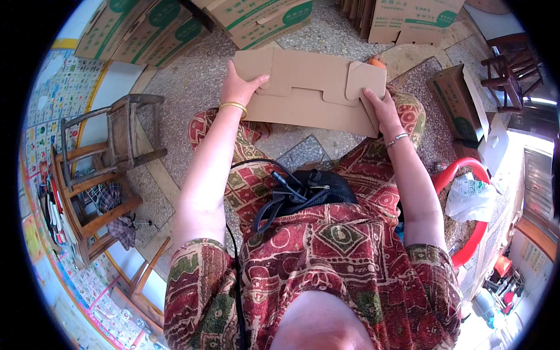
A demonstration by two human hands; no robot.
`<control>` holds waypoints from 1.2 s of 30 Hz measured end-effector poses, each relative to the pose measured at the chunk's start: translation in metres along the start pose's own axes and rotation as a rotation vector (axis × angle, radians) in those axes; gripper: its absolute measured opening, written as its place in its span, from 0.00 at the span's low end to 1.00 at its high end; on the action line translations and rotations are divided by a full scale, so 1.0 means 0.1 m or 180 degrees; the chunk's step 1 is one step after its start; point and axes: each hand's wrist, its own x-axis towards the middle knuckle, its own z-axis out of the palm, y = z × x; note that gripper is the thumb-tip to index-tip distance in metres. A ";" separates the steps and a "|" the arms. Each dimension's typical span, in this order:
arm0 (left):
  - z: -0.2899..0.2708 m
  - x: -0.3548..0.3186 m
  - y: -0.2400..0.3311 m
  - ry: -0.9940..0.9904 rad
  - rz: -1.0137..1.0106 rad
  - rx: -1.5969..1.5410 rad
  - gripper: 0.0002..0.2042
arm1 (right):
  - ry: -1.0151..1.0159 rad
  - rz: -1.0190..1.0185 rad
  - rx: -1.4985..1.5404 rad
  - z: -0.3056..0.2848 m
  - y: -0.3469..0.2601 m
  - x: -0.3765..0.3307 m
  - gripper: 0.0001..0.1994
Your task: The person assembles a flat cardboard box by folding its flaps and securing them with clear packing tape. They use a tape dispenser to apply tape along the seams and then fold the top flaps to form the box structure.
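Left hand (240,87) and right hand (382,111) pinching a cardboard piece (309,108) between them, spanning above the floor (175,111) before the knees.

Far left, a worn wooden chair (119,128) is standing on speckled stone; next, left thumb is lying across the cardboard's near face, fingers mostly hiding behind; matte brown board is showing rounded flaps and a stepped cut edge; right thumb is pressing beside the right flap; farther right, a printed carton (455,102) is leaning open, and a crinkled white plastic bag (469,198) is sitting by a glossy red rim (454,171). Step in hand: seemingly shaping flaps; next move probably calling for steady ends, thumbs working the creases.
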 end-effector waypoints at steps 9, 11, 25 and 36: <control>0.02 -0.35 0.01 0.0093 0.0027 -0.0120 0.35 | -0.0168 -0.0067 0.0117 -0.08 0.04 -0.24 0.29; 0.02 -0.40 -0.07 0.0069 -0.0028 -0.0104 0.36 | -0.0222 -0.0077 0.0037 -0.13 0.02 -0.23 0.29; 0.10 -0.68 -0.04 0.0219 -0.0158 -0.0062 0.38 | 0.0266 -0.0592 -0.1408 -0.25 0.23 -0.11 0.38; 0.26 -0.21 -0.38 0.0080 0.0060 -0.0355 0.41 | 0.0374 -0.0372 -0.2111 -0.24 0.14 0.25 0.40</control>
